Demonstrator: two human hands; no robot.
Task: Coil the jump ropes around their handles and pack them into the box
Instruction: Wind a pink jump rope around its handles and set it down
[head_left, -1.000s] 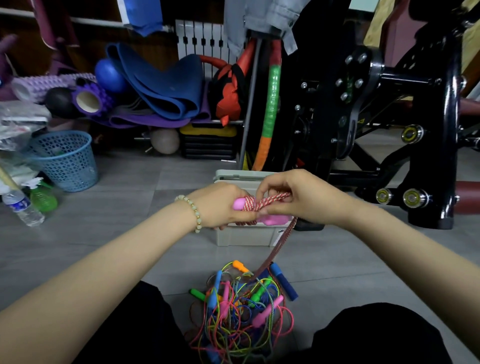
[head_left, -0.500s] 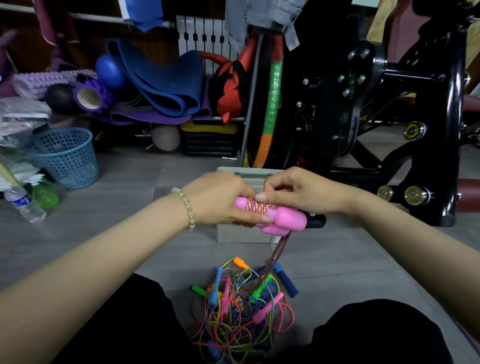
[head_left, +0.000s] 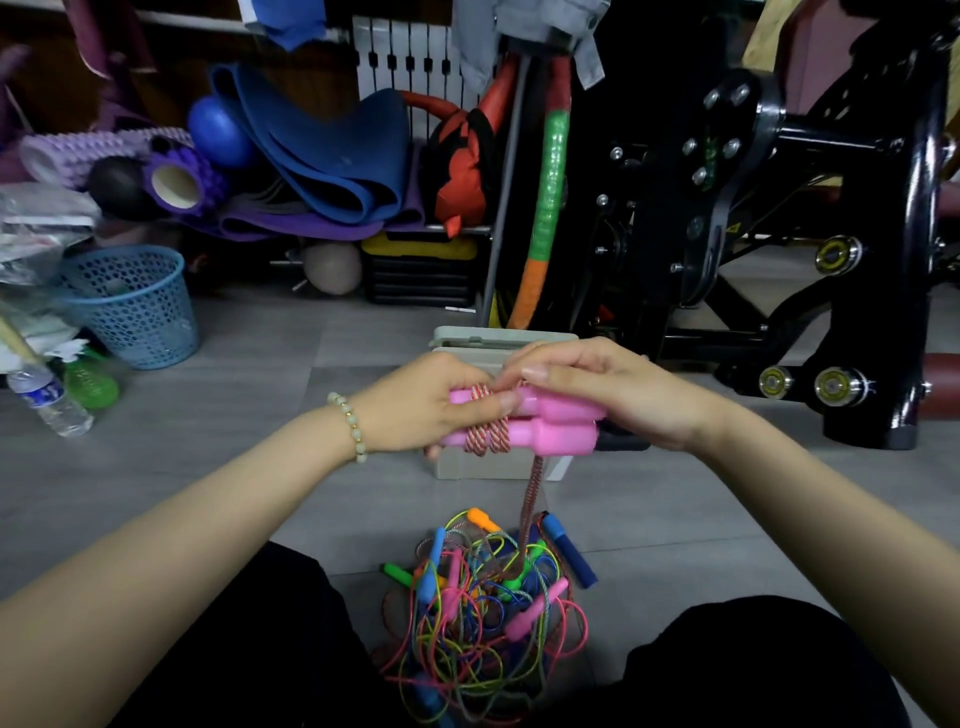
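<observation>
Together, two pink handles (head_left: 540, 432), one striped rope (head_left: 533, 493)

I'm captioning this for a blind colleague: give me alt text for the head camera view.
The left hand grips two pink handles above a grey box while the right hand pinches the red-and-white rope wrapped around them. The rope's tail hangs to a tangled pile of colourful jump ropes on the floor.

Grey tiled floor (head_left: 234, 395). Left: blue mesh basket (head_left: 130, 306), near it green spray bottle (head_left: 91, 382) and plastic water bottle (head_left: 49, 397). Back: lilac foam roller (head_left: 88, 153), purple foam roller (head_left: 182, 179), black ball (head_left: 117, 184) just beside it, blue ball (head_left: 218, 130), folded blue mat (head_left: 322, 150) over purple mat (head_left: 291, 226), beige ball (head_left: 332, 267) below. White radiator (head_left: 410, 57), red-black bag (head_left: 462, 171), green-orange hoop (head_left: 550, 192). Right: black exercise machine (head_left: 878, 208).
</observation>
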